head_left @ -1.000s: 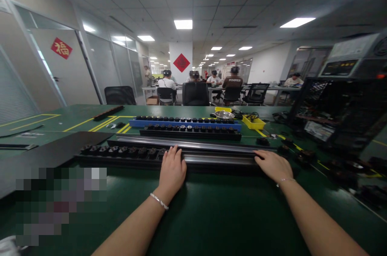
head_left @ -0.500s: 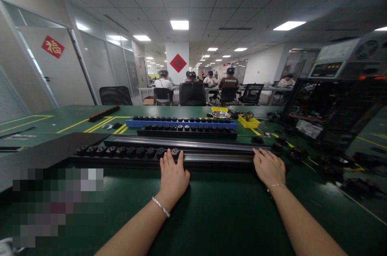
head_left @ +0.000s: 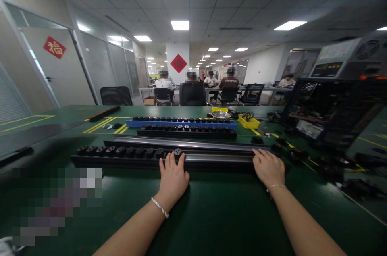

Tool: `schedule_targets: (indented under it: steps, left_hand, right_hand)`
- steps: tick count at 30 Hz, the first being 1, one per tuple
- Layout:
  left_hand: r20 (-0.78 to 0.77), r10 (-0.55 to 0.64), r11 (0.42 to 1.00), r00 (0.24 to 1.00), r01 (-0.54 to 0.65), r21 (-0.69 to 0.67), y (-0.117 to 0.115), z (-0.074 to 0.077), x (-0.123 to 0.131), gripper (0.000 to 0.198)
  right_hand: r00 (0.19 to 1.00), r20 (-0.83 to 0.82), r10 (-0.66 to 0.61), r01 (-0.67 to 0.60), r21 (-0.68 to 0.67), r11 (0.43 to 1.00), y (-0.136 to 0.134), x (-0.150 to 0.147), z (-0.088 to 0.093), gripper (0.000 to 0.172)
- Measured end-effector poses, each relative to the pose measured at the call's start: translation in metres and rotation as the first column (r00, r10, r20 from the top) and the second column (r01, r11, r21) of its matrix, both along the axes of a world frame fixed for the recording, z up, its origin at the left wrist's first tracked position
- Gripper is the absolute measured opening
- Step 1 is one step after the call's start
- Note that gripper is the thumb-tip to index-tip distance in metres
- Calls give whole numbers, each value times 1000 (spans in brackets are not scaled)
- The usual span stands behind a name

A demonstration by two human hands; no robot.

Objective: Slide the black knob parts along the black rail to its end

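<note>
Both hands of the person are at the front black rail (head_left: 220,159), which lies lengthwise across the green counter (head_left: 223,211), directly before the person. A row of black knobs (head_left: 120,150) occupies the left part of this rail; a smooth, shiny strip runs along the part between the hands. The left hand (head_left: 174,173) is unclenched, fingers extended, the tips touching the rail beside the silver-topped knob (head_left: 177,152) at the row's right end; whether they grip it cannot be told. The right hand (head_left: 269,167) is bent over the rail near its right end, fingertips on the upper side; its hold likewise cannot be determined. A bracelet is worn on each wrist. Just behind lies a second rail (head_left: 181,142) with a shiny strip, roughly parallel to the first. Farther back are a black rail with knobs (head_left: 199,134) and a blue rail (head_left: 181,125), also bearing knobs. A metal bowl (head_left: 220,115) and a yellow tray (head_left: 248,122) containing dark cable stand near the blue rail's right end. An open computer case (head_left: 320,107) stands at the right.
</note>
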State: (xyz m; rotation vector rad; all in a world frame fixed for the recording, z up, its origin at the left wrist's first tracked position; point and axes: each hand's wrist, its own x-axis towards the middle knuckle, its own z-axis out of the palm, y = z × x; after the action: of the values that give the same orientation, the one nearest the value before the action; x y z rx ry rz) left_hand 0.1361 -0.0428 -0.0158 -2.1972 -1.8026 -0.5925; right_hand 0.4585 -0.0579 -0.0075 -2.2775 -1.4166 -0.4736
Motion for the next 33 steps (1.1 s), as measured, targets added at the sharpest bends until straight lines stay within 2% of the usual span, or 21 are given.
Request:
schedule_targets:
  steps: [9,33]
  left_hand:
    - [42,-61,997,997,63,-36,-2,2,3,58]
    - [37,-147,989,988,148,-4,-7,5,5,57]
  right_hand:
    - [999,-33,13,-13,-3,1000,0,2,0,50]
    - [1000,-22,-4,4,6,1000,1,0,0,48]
